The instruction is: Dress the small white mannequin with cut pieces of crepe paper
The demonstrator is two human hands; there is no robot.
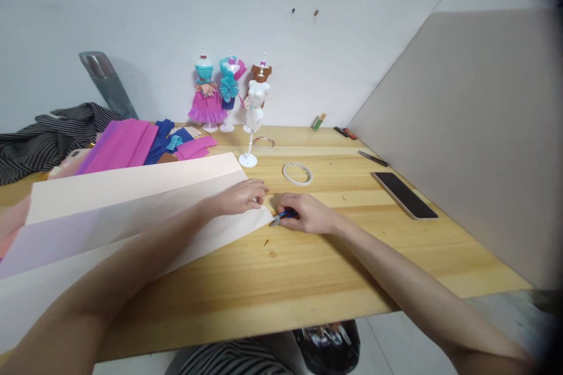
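Observation:
A long folded sheet of pale pink paper point(132, 199) lies across the wooden table point(308, 269). My left hand point(240, 196) rests on the sheet's right end with its fingers curled down on the paper. Just right of it, my right hand point(308, 214) is closed around small blue-handled snips point(281, 217), whose metal tips touch the paper's right corner. The two hands sit close together, almost touching.
A bare white mannequin stand point(254, 120) and three dressed ones point(220, 94) stand at the back. Two tape rings point(297, 173), coloured paper point(132, 143), a phone point(403, 194), scissors point(372, 158) and a grey board point(475, 140) on the right are nearby. Striped cloth point(48, 137) lies far left.

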